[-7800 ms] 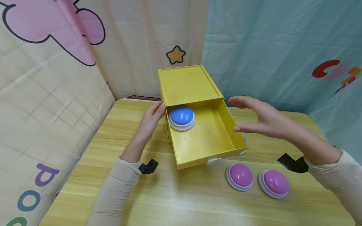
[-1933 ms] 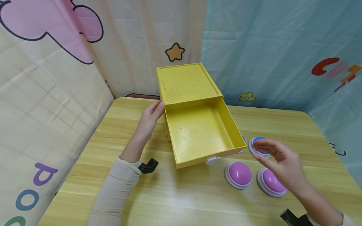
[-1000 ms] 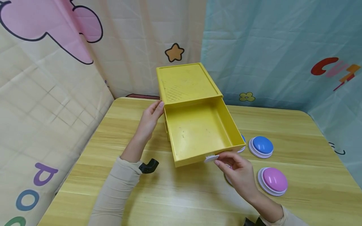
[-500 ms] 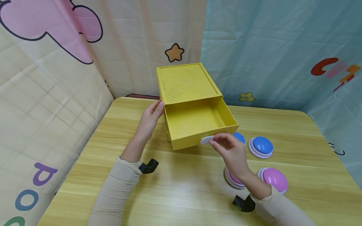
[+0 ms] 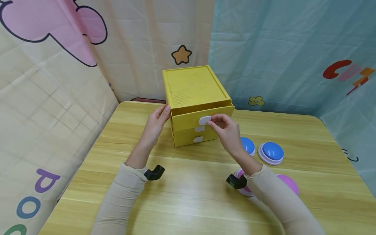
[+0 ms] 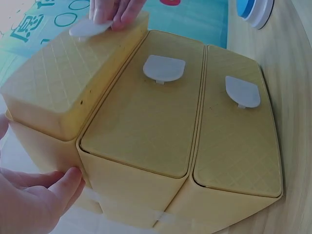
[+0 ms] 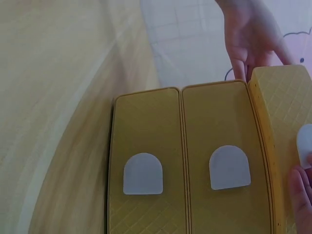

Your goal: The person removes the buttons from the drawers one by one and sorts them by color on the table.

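Observation:
A yellow cabinet (image 5: 196, 86) of three stacked drawers stands on the table. Its top drawer (image 5: 188, 120) sticks out slightly, leaving a narrow dark gap under the top panel. My right hand (image 5: 227, 132) pinches the white tab handle (image 5: 204, 120) of that drawer between thumb and fingers. My left hand (image 5: 155, 124) rests against the cabinet's left side, fingertips touching the wall (image 6: 44, 151). Beneath are the middle drawer (image 6: 141, 107) and bottom drawer (image 6: 239, 136), both flush with the cabinet front, each with a white tab.
Right of the cabinet lie two blue dome buttons, one nearer it (image 5: 247, 145) and one farther right (image 5: 272, 151). Two pink buttons, one left (image 5: 241, 174) and one right (image 5: 289, 184), are partly hidden by the right arm. Printed curtains (image 5: 279, 49) surround the wooden table (image 5: 176, 202).
The blue button once inside the drawer now lies on the table. My right hand took the white tab and slid the drawer most of the way in. My left hand stayed put.

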The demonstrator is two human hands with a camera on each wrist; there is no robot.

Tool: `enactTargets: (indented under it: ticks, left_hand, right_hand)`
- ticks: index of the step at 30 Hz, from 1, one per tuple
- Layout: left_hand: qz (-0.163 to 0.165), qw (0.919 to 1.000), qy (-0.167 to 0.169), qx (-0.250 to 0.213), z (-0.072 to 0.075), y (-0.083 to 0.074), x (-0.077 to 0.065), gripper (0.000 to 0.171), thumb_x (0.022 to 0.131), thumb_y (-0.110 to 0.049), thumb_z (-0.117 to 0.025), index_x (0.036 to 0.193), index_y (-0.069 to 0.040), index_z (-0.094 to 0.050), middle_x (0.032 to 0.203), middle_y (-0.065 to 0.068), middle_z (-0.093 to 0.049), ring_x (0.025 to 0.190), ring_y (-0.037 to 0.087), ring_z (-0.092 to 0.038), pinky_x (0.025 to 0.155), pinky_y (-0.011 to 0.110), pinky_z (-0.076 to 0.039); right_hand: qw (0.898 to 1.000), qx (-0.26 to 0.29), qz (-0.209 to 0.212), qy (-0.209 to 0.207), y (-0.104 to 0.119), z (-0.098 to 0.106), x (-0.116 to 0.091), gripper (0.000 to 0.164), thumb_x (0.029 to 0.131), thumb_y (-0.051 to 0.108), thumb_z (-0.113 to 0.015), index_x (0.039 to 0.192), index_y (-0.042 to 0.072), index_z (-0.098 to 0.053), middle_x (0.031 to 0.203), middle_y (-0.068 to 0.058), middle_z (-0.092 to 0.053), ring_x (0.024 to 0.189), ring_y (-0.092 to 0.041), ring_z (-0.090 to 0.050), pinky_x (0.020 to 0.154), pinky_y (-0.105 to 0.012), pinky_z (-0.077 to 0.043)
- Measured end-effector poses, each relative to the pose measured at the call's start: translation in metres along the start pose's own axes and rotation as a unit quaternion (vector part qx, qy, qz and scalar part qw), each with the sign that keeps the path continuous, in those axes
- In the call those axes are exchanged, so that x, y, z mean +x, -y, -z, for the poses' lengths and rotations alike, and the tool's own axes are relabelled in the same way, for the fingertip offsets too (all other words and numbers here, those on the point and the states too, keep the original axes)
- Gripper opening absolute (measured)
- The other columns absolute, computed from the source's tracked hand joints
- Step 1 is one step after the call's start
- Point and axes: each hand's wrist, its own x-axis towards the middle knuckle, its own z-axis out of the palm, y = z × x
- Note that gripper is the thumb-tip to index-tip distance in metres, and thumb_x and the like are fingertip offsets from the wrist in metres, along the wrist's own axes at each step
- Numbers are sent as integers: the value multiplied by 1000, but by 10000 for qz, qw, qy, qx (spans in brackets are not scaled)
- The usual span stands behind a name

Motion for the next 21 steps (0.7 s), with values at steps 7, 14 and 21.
enactTargets:
  ticks: [7, 14, 21]
  left_hand:
    - [-30, 10000, -36, -20, -1, 0, 0, 60, 93, -38, -46, 136, 3, -33, 135, 12, -39, 122, 18, -39, 101, 28, -32]
    - [-11, 10000, -41, 65, -1, -1, 1, 59, 94, -38, -45, 136, 3, -34, 135, 12, -40, 121, 19, -39, 100, 28, -33]
    - [-164, 9977, 89, 654, 8, 3, -5, 57, 93, -40, -45, 139, -7, -33, 137, 10, -37, 123, 23, -37, 102, 38, -30]
  right_hand:
    - [9998, -109, 119, -92, -5, -7, 14, 16, 79, -6, -64, 92, -14, -58, 85, -23, -59, 73, -17, -58, 68, -18, -50]
    - [9994, -280, 187, -69, -9, -9, 19, 15, 80, -4, -64, 91, -13, -59, 86, -23, -60, 76, -28, -59, 68, -19, -50]
    - [9950, -825, 558, 68, -26, 12, 17, 20, 82, 4, -65, 97, -8, -60, 92, -17, -62, 83, -25, -61, 74, -25, -51]
